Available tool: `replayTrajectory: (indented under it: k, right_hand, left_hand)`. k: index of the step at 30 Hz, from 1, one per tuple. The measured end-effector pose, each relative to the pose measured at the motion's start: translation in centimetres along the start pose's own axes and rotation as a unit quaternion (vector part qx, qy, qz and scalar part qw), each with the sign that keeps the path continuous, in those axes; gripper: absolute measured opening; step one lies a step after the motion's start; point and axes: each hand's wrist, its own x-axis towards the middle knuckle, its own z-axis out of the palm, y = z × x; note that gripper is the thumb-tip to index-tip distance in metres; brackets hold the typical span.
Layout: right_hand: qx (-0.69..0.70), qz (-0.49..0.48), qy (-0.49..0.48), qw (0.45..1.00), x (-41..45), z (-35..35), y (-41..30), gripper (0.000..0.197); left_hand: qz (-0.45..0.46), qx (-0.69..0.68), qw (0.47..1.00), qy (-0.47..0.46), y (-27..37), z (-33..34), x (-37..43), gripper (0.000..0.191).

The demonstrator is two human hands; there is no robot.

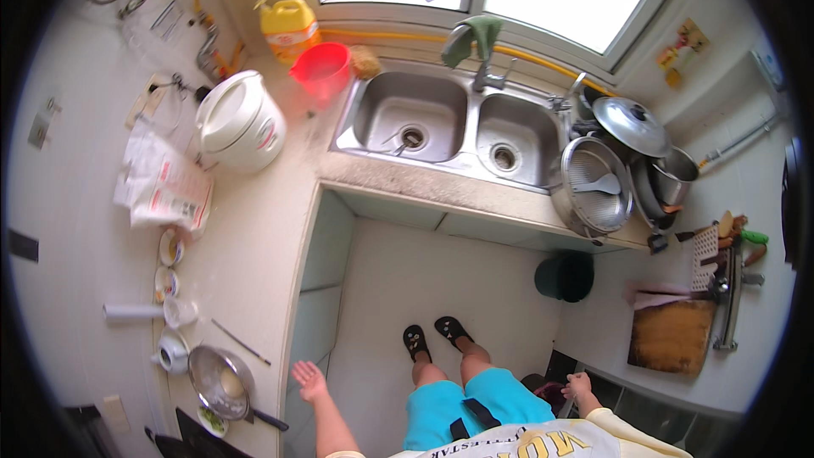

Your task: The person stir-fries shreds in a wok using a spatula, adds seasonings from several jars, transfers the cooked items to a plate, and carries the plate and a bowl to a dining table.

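Note:
My left hand (310, 380) is held palm up beside the edge of the left counter (254, 280), fingers apart, with nothing in it. Nearest to it on that counter is a black-handled knife (270, 420), its blade largely hidden by a steel bowl (202, 364) with a pale dough-like lump (231, 383) inside. A thin dark stick (241, 342) lies beyond the bowl, and a small bowl of chopped greens (213, 421) sits by its near side. On the other side of my body, my right hand (577, 387) hangs with loosely bent fingers and no object visible in it.
Ahead is a double steel sink (413, 108) with a green cloth (480, 35) over its faucet. A white rice cooker (245, 121) and red basin (323, 67) stand left. Stacked pots and a steamer pan (591, 197) crowd the right. A dark bin (565, 275) stands on the floor.

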Motion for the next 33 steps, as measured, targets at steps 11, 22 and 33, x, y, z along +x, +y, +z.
replayTrajectory:
  k: [11, 22, 33]
  right_hand:
    - [0.048, 0.043, 0.035, 0.997, -5.4, -2.4, 1.7, 0.022]
    - [0.003, -0.039, -0.092, 0.995, 1.9, -1.5, -2.9, 0.021]
    - [-0.324, -0.576, -0.223, 0.717, -6.9, 24.8, -30.3, 0.031]
  left_hand:
    - [0.069, 0.051, 0.994, 0.073, -1.1, 4.1, 8.3, 0.037]
    - [-0.002, -0.135, 0.988, 0.071, -2.6, -1.6, 5.9, 0.063]
    - [-0.091, 0.220, 0.969, -0.069, -15.3, -0.5, -12.3, 0.040]
